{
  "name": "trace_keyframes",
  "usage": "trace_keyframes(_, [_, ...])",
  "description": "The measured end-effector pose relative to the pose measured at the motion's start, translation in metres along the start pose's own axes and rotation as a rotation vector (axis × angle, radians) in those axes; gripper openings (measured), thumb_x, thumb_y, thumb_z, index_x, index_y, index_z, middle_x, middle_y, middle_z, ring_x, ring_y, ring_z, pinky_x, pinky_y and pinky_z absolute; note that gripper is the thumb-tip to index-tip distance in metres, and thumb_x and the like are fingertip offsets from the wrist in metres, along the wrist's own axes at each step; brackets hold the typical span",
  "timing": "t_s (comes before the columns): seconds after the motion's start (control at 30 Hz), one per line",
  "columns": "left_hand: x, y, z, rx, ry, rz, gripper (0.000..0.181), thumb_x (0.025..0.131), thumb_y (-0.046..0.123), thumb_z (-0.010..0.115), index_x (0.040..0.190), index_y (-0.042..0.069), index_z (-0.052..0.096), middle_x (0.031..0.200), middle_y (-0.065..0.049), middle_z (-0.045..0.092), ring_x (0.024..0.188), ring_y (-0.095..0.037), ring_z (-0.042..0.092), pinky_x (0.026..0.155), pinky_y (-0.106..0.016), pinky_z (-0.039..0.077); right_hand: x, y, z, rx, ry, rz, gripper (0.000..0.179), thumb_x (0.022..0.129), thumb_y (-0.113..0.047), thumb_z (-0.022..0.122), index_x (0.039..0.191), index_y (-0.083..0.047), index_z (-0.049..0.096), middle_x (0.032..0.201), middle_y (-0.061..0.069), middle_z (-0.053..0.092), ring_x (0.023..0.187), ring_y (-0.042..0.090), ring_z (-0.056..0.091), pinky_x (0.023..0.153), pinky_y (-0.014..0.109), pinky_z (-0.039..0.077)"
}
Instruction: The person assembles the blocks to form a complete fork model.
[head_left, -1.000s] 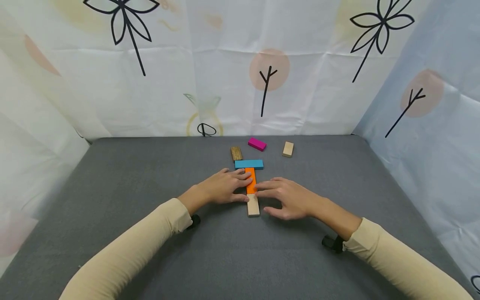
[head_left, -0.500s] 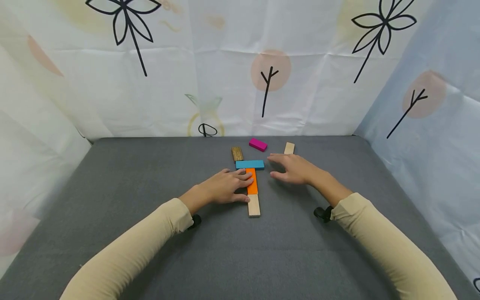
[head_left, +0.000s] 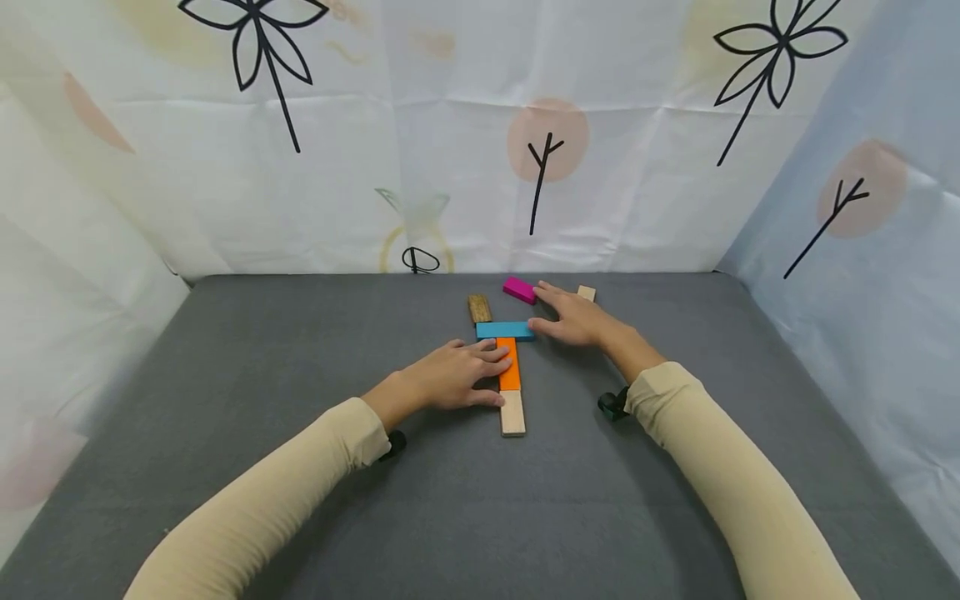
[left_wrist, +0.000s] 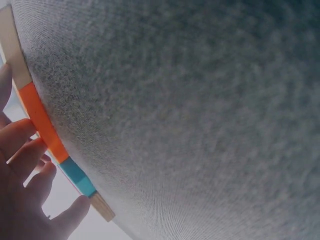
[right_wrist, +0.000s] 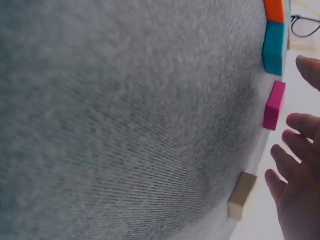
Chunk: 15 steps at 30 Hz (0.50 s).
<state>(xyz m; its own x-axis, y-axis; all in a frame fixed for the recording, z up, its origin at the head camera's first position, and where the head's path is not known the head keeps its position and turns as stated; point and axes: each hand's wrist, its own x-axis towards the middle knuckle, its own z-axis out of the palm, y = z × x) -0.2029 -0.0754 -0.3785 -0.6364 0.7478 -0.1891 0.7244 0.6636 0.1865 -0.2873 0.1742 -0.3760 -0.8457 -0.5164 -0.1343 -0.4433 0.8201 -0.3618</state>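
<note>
My left hand [head_left: 450, 375] lies beside a line of wooden blocks, fingertips resting on the orange block [head_left: 511, 381] and thumb at the pale wood block [head_left: 513, 415] nearer me. Across the orange block's far end lies a blue block [head_left: 504, 332], with a brown wood-grained block [head_left: 479, 307] behind its left part. My right hand [head_left: 576, 321] reaches over the blue block's right end, thumb near it, fingers extended toward a magenta block [head_left: 518, 290]. In the right wrist view those fingers look apart from the magenta block [right_wrist: 274, 106]; nothing is held.
Another pale wood block [head_left: 587, 293] lies behind my right hand, partly hidden by it. A grey cloth [head_left: 300, 333] covers the table. Patterned white curtain [head_left: 450, 167] stands along its back edge and sides.
My right hand has left the near end of the orange block, moving away from me and then left toward the magenta block. My left hand stays put. The blocks look unmoved.
</note>
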Motion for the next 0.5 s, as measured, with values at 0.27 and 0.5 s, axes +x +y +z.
trace_keyframes(0.27, [0.0015, 0.0002, 0.0015, 0.008, 0.003, 0.005, 0.069, 0.098, 0.054, 0.054, 0.154, 0.015, 0.039, 0.159, -0.003, 0.034, 0.149, -0.025, 0.025, 0.114, -0.055, 0.029, 0.0076, 0.0112, 0.0051, 0.012, -0.021, 0.005, 0.072, 0.102, -0.044, 0.050, 0.157, -0.003, 0.027, 0.163, 0.018, 0.021, 0.146, 0.040, 0.027, 0.116, 0.055, 0.023])
trace_keyframes(0.5, [0.0027, -0.0005, 0.0020, 0.011, 0.002, -0.003, 0.070, 0.098, 0.055, 0.054, 0.154, 0.016, 0.039, 0.159, -0.002, 0.034, 0.149, -0.023, 0.025, 0.114, -0.055, 0.029, 0.0067, 0.0071, 0.0062, -0.023, -0.007, -0.010, 0.073, 0.100, -0.045, 0.053, 0.155, -0.003, 0.032, 0.160, 0.019, 0.029, 0.145, 0.040, 0.029, 0.116, 0.055, 0.024])
